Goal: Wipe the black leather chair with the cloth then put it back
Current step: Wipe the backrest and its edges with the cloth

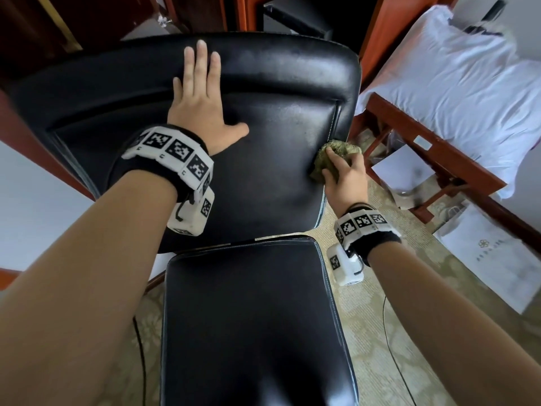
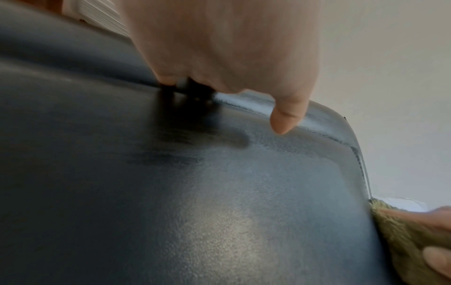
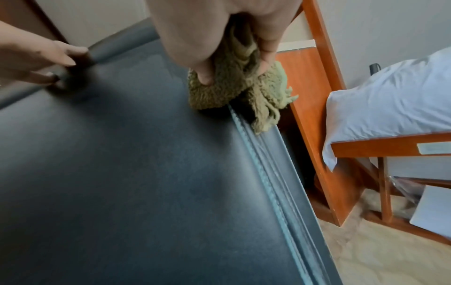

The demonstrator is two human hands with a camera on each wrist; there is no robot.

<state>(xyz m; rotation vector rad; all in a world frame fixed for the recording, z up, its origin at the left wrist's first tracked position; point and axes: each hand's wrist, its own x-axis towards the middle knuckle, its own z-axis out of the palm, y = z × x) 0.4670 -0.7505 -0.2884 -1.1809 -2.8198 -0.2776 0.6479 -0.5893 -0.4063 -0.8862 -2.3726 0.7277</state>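
At the right edge of the chair (image 1: 263,136) back, the right hand (image 1: 345,177) grips a bunched green cloth (image 1: 325,158), thumb and fingers curled around it. The cloth presses on the black leather beside the stitched seam, and part of it hangs over the edge. To the left, the left hand (image 1: 202,104) lies flat on the upper part of the back, fingers straight and held together, thumb spread out to the right; it holds nothing. The 2 hands are well apart. The chair's seat (image 1: 251,317) is near, low in the head view. On the right stands a wooden frame (image 1: 433,148) with a white sheet (image 1: 456,83) on it, and a white paper bag (image 1: 494,259) lies on the patterned carpet (image 1: 392,332) near it.
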